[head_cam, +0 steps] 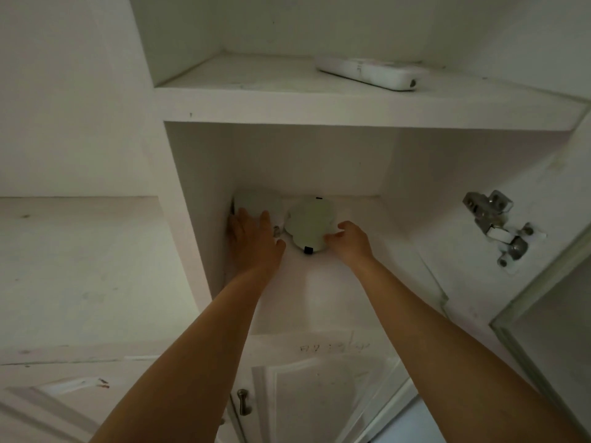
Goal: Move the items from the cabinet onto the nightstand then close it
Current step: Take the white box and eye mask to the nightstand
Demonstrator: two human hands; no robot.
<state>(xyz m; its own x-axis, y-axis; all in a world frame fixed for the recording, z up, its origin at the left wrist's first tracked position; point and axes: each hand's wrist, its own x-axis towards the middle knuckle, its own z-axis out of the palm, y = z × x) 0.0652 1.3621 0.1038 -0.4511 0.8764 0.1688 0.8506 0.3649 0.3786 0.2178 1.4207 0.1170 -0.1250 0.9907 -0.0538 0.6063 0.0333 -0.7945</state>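
Both my arms reach into the lower shelf of an open white cabinet [345, 282]. My left hand [254, 239] lies flat with spread fingers on a pale square object [259, 203] in the back left corner. My right hand [350, 239] pinches the right edge of a pale green, cloud-shaped flat item [308, 225] with a small black tab at its front. On the upper shelf rests a white remote control [367, 73], untouched.
The open cabinet door [527, 282] hangs at the right with a metal hinge [495, 225]. A closed lower door with a metal knob [243, 401] is below. A white wall and ledge [80, 266] are at the left.
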